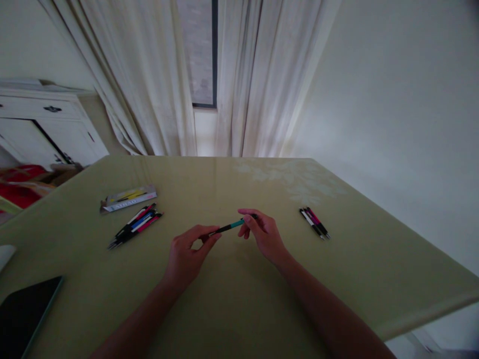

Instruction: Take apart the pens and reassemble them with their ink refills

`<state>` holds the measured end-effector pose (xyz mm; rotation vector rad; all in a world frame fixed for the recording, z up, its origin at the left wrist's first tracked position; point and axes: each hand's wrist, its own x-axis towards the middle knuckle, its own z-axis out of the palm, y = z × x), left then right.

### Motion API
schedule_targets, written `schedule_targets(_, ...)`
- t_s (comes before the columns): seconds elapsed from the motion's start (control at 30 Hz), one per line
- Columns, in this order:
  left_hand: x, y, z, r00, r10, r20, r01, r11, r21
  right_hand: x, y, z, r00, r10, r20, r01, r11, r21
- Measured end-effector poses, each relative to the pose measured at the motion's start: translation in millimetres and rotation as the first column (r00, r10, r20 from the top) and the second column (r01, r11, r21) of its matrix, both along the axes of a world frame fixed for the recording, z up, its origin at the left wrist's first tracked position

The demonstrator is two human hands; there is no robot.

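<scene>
Between my two hands a teal and black pen (232, 226) is held above the table, slightly tilted with its right end higher. My left hand (189, 252) pinches the pen's black tip end between thumb and fingers. The other end sits between the thumb and fingers of my right hand (264, 234). To the left lies a pile of several pens (135, 227) in black, white, blue and pink. Off to the right, a white and black pen (311, 223) and a pink and black pen (318, 222) lie side by side.
A printed pen box (129, 199) lies behind the pile on the pale green table (224, 309). A dark tablet-like device (28, 314) and a white object (5, 255) are at the left edge. Curtains (149, 75), a white cabinet (48, 124) and a wall (404, 124) stand around the table.
</scene>
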<state>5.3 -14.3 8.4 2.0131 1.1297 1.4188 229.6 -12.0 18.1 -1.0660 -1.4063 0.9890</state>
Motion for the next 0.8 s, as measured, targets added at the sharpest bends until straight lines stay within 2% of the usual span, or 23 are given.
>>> schedule_targets(0.17,-2,1,-1.3,1.000,0.025,-0.017,-0.025,1.000,-0.006,-1,0,-7.7,0.992,0.009,0.126,-0.004,0.999,-0.035)
schedule_targets(0.27,-5,3,-2.1,0.999,0.041,-0.003,-0.041,0.999,-0.024,0,2,-12.1,0.987,0.083,0.138,-0.067,0.991,-0.120)
schedule_targets(0.4,-3,2,-2.3,0.999,0.036,-0.013,-0.036,0.997,-0.066,-1,5,-11.6,0.965,0.146,-0.219,-0.179,0.974,-0.141)
schedule_targets(0.5,0,1,-3.4,0.999,0.018,-0.038,-0.021,0.996,-0.085,-1,8,-7.5,0.921,0.100,-0.377,-0.161,0.978,-0.132)
schedule_targets(0.57,-1,3,-4.3,0.999,0.008,-0.054,-0.014,0.995,-0.102,8,14,-4.2,0.913,0.003,-0.407,-0.062,0.989,-0.132)
schedule_targets(0.63,-9,11,-4.5,0.996,0.031,-0.088,-0.042,0.991,-0.123,27,22,-0.4,0.882,-0.185,-0.433,0.153,0.982,-0.108)
schedule_targets(0.67,-15,16,-4.1,0.991,0.062,-0.123,-0.079,0.988,-0.136,41,27,1.7,0.852,-0.296,-0.431,0.284,0.954,-0.094)
schedule_targets(0.73,-32,27,-2.0,0.948,0.144,-0.284,-0.192,0.970,-0.148,77,33,6.2,0.794,-0.501,-0.345,0.513,0.856,-0.062)
schedule_targets(0.77,-42,32,-0.5,0.889,0.224,-0.400,-0.286,0.953,-0.102,96,34,8.4,0.765,-0.588,-0.263,0.601,0.799,-0.038)
schedule_targets(0.8,-52,36,1.2,0.796,0.292,-0.530,-0.373,0.927,-0.050,116,34,10.5,0.718,-0.674,-0.177,0.684,0.730,-0.005)
